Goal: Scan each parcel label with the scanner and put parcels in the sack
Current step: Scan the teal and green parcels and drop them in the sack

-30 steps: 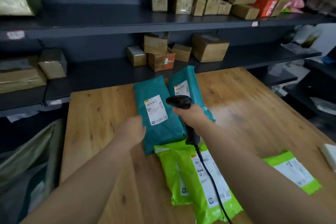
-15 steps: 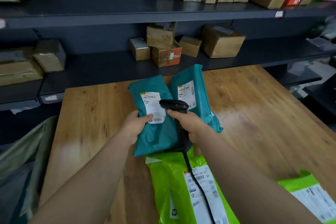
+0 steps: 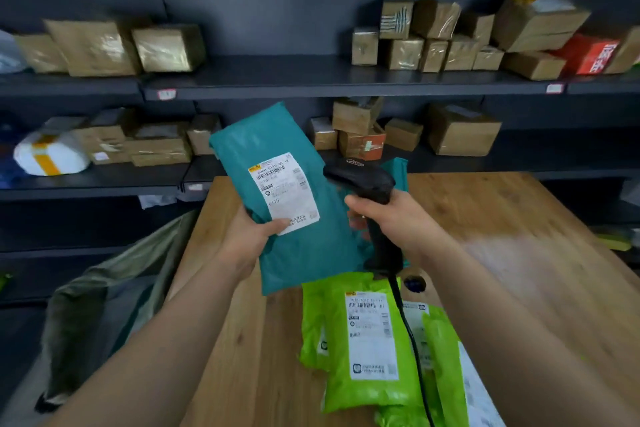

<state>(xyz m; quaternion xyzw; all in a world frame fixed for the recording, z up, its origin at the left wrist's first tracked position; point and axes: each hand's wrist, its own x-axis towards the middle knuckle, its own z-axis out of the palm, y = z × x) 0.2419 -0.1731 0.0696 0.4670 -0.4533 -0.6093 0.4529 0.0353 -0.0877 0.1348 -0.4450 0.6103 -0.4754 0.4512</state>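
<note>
Dark grey metal shelving point(image 3: 311, 80) spans the upper half of the frame. Taped brown cardboard boxes point(image 3: 405, 52) crowd its top shelf at upper right, beside a red carton point(image 3: 588, 54). A white rounded bundle with yellow tape point(image 3: 52, 156) sits at middle left. A light wooden tabletop point(image 3: 502, 218) fills the lower right, with a pale sheen.

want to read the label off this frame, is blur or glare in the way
Head view: the label on the teal parcel in the left hand is slightly blurred, barcode visible, small print unreadable, no glare on it; a pale glare patch lies on the table at right; the shelf edges bow from the wide lens.
</note>
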